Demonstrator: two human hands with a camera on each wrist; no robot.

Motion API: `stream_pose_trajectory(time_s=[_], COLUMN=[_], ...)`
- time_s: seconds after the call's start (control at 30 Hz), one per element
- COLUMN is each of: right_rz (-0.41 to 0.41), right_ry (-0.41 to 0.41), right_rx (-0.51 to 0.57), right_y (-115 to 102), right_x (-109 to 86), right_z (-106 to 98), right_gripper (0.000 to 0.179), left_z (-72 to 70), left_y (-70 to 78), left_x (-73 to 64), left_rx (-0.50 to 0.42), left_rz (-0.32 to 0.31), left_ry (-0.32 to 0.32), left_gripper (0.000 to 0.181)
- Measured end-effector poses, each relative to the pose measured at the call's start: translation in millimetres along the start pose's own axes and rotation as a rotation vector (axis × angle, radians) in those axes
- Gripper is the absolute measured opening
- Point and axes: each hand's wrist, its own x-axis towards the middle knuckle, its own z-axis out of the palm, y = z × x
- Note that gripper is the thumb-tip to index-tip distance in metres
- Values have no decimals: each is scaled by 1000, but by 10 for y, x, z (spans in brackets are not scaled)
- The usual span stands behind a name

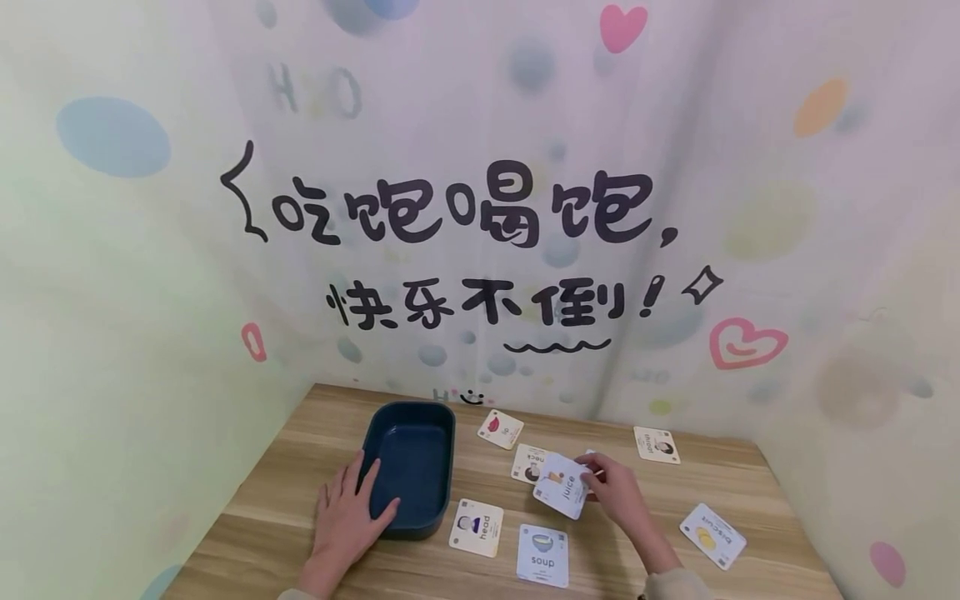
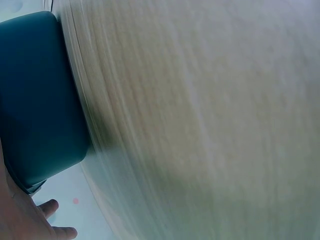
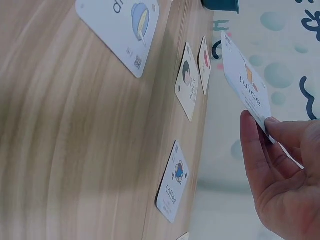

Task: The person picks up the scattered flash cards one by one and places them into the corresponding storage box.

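Note:
My right hand [image 1: 613, 487] pinches the "juice" card [image 1: 561, 486] by one edge between thumb and fingers, raised above the table. In the right wrist view its printed face [image 3: 246, 80] tilts upward. My left hand [image 1: 348, 512] lies along the near left side of a dark blue rectangular tub [image 1: 411, 531], fingers spread at the rim. The left wrist view shows the tub's outer wall [image 2: 40, 100] and only part of that hand. Beneath the juice card, the "neck" card [image 1: 527, 465] is partly covered in the head view. The "coffee" card [image 3: 173, 184] lies near my right hand.
On the wooden table [image 1: 270, 500] lie a "lip" card [image 1: 500, 429], a "head" card [image 1: 477, 528], a "soup" card [image 1: 543, 556], a "throat" card [image 1: 657, 446] and a "biscuit" card [image 1: 713, 537]. A printed curtain [image 1: 480, 367] hangs behind the far edge.

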Motion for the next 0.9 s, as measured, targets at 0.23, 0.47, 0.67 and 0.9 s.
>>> stream_pose_trajectory(time_s=[0.23, 0.47, 0.67, 0.9], right_rz=[-12, -31, -36, -46], right_ry=[-16, -14, -22, -28], right_rx=[9, 40, 53, 50], right_y=[-70, -114, -150, -185], right_x=[46, 73, 81, 97], right_z=[58, 128, 170, 220], right_gripper=[23, 23, 22, 23], left_z=[-7, -17, -17, -10], left_y=[5, 16, 16, 11], left_x=[3, -4, -3, -4], left_rx=[1, -3, -11, -11], left_rz=[1, -1, -2, 1], left_ry=[-4, -3, -1, 4], left_gripper=[79, 79, 79, 79])
